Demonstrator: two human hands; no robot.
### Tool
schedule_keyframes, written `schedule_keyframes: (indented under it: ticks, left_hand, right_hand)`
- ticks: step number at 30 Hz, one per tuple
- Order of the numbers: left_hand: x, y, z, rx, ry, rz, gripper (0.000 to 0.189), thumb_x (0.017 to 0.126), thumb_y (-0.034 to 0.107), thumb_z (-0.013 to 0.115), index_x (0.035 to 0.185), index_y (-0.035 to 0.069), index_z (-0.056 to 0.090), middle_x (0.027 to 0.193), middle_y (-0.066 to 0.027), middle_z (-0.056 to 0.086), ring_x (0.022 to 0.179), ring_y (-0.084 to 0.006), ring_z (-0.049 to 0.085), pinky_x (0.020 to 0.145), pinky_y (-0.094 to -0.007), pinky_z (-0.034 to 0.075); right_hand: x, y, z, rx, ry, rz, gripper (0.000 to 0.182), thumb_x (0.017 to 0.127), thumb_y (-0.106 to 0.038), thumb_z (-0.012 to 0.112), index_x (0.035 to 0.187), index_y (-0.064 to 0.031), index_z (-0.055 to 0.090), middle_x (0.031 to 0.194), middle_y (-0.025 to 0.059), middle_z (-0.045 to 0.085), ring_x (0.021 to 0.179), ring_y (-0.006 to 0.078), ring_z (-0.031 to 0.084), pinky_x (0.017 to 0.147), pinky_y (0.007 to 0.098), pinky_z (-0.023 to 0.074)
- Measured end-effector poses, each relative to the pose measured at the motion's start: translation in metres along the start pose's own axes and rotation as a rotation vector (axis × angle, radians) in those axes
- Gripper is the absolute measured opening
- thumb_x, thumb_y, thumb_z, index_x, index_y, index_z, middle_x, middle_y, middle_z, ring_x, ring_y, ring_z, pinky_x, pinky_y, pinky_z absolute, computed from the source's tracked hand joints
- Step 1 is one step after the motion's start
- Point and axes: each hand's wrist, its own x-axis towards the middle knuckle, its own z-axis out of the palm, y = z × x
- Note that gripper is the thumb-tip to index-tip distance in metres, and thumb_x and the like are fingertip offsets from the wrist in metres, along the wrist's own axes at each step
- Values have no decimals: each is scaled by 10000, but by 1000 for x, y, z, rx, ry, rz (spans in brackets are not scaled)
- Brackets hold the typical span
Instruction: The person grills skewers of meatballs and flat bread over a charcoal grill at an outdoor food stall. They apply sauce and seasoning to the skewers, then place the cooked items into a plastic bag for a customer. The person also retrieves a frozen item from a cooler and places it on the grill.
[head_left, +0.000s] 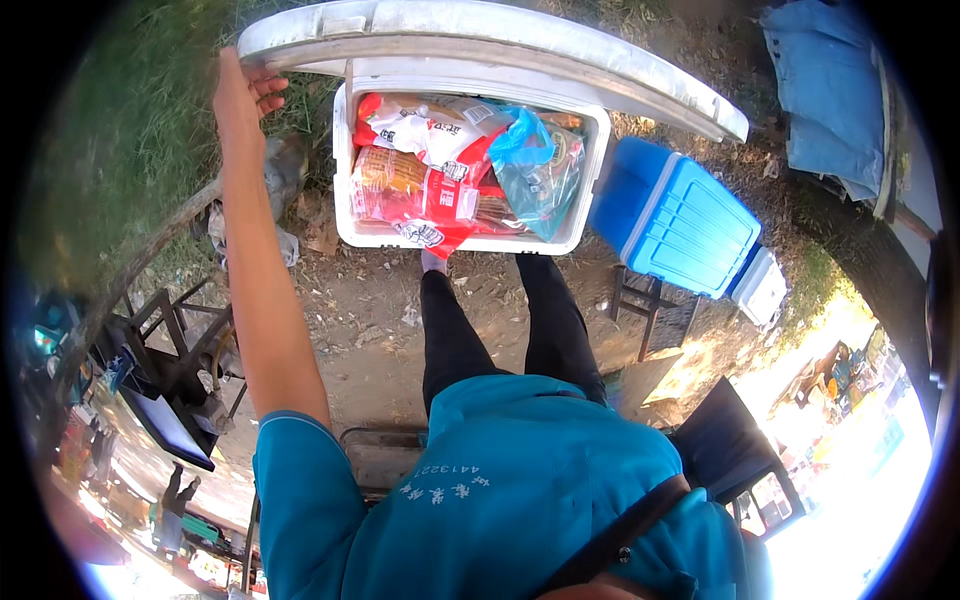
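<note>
Before me stands a white cooler box (343, 187), filled with plastic food packets. Several red-and-white printed packets (439, 127) lie on the left and middle, some with orange-brown food showing through. A blue-green plastic bag (547, 187) rests at the right. Above the box's far side rises a thick white lid (487, 26), its edge curving across the view. My left hand (244, 90) is at the lid's left corner, fingers bent around it; part of the grip is hidden. My right hand is out of view.
To the right, a blue lidded storage box (697, 225) sits above a dark stool (637, 311), with a white container (759, 286) beside it. A tree branch (150, 232) and dark furniture (169, 375) are at left. A blue tarp (825, 97) hangs upper right.
</note>
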Motion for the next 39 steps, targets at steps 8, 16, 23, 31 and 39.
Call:
schedule_keyframes:
  ticks: [8, 16, 23, 31, 39]
  left_hand:
    - [-55, -13, 8, -187, -68, 286, 549, 926, 319, 419, 1328, -9, 239, 1178, -184, 461, 1018, -267, 550, 799, -336, 482]
    - [-58, -71, 21, -290, -46, 380, 548, 908, 247, 468, 1345, 9, 238, 1308, -161, 388, 1142, -258, 471, 908, -348, 416]
    - [-129, -237, 15, -268, 192, -147, 500, 909, 185, 469, 1339, 23, 273, 1320, -154, 381, 1192, -230, 403, 1002, -349, 301]
    - [-222, -400, 119, -165, 351, -651, 590, 787, 198, 649, 1233, -50, 353, 1002, -164, 556, 840, -216, 554, 755, -303, 450]
    - [-173, -323, 158, -227, 484, -318, 246, 803, 145, 546, 1000, 13, 479, 777, -170, 574, 690, -295, 582, 607, -386, 434]
  right_hand:
    - [7, -233, -206, -730, 615, -510, 355, 824, -264, 546, 1129, -82, 545, 989, 183, 610, 884, 318, 600, 755, 401, 480]
    - [47, -579, -132, -754, 1015, -1279, 775, 695, -278, 703, 1335, -104, 301, 1313, 156, 373, 1212, 336, 366, 970, 461, 347]
    - [113, -647, -184, -905, 1183, -1160, 747, 654, -158, 664, 1315, -142, 318, 1220, 155, 462, 1078, 347, 487, 817, 485, 440]
    - [73, -678, -204, -1059, 880, -1259, 438, 748, -154, 597, 1165, -75, 487, 1032, 199, 580, 936, 352, 567, 776, 434, 460]
    - [66, -633, -126, -1144, 475, -939, 655, 775, -371, 620, 1276, -37, 363, 1230, 215, 458, 1136, 344, 465, 930, 395, 384]
